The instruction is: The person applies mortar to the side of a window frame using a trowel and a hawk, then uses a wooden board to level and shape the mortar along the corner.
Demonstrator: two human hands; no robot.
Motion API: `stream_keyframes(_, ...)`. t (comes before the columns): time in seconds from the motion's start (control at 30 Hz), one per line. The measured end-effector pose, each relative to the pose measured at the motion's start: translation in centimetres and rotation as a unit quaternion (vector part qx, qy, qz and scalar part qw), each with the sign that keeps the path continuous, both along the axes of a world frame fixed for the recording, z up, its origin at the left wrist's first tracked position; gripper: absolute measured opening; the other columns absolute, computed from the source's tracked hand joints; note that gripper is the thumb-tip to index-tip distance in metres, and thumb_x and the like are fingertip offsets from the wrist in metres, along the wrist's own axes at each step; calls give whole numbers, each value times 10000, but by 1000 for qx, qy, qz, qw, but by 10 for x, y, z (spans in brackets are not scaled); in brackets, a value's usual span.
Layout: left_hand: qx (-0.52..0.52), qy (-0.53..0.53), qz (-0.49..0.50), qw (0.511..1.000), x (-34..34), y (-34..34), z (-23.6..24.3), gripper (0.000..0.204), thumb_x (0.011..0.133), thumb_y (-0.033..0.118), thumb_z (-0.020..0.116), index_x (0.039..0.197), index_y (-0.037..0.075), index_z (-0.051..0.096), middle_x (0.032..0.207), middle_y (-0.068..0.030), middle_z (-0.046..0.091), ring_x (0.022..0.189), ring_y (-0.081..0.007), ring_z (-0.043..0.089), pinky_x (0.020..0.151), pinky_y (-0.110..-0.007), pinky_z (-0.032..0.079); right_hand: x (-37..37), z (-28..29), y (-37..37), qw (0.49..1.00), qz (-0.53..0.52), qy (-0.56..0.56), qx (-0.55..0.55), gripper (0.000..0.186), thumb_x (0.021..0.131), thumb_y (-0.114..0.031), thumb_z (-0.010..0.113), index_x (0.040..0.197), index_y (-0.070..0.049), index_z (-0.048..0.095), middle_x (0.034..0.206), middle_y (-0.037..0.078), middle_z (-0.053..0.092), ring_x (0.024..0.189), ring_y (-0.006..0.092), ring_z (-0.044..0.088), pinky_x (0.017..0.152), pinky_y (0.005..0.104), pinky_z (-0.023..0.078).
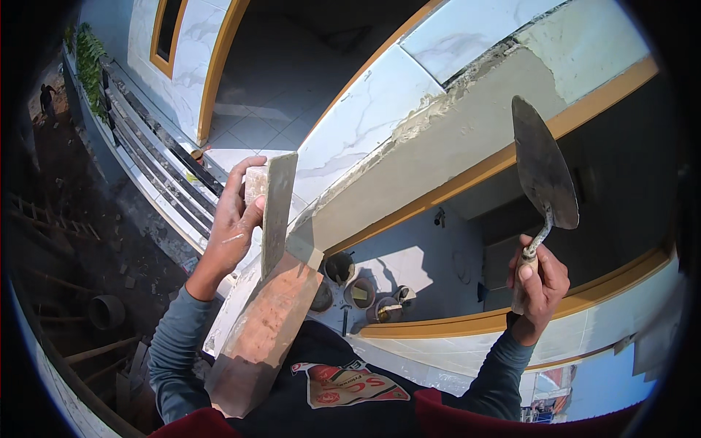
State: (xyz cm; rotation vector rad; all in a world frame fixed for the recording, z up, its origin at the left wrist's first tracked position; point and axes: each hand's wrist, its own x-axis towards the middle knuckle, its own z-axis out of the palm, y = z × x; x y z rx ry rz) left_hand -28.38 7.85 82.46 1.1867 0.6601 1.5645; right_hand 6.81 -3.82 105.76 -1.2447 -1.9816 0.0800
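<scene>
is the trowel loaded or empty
Empty on its visible face: the trowel shows dark metal, no heap of mortar; its far face is hidden.

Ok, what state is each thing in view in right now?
Left hand: closed on the float
Float: held on edge
Right hand: closed on the trowel
Trowel: held, no heaped mortar visible
Mortar strip: mostly smooth, ragged along the tiles
Buckets: upright, open-topped

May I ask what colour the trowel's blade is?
The blade is dark grey, showing best in the head view.
</scene>
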Motion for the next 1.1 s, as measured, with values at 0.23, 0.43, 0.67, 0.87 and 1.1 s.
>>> stream_keyframes(0.23,-21,-12,19,1000,-17,-23,-23,705,936,522,660,1437,101,398,1277,-94,510,1212,-191,509,1041,-327,403,-9,-25,-11,982,8,64,-178,384,856,-159,696,1137,103,678,715,109,648,542,132,595,505,249,481)
stream_keyframes(0.43,-90,-60,19,994,-28,-38,-29,694,962,442,640,1488,89,358,1352,-127,528,1202,-197,560,1010,-326,467,12,-91,0,925,76,147,-341,338,871,-68,709,1165,94,673,739,105,674,563,110,615,517,228,478)
stream_keyframes(0.67,-165,-89,-9,982,-20,-49,-25,678,949,183,517,1553,35,248,1424,-161,512,1153,-236,644,938,-376,569,32,-138,-4,886,59,115,-446,374,849,-49,754,1201,52,675,756,46,655,578,78,584,535,227,474)
stream_keyframes(0.87,-214,-51,52,974,0,-72,27,659,865,25,435,1510,32,303,1354,-185,560,1101,-243,669,932,-382,571,94,-199,-10,861,120,203,-451,406,891,-102,720,1248,74,633,802,56,649,614,85,593,571,236,490)
stream_keyframes(1.1,-252,-96,83,959,65,-113,62,699,828,39,411,1521,25,321,1347,-169,559,1135,-254,645,958,-400,552,159,-257,-9,813,230,335,-417,416,904,-91,688,1275,79,605,837,60,665,632,88,600,589,246,499)
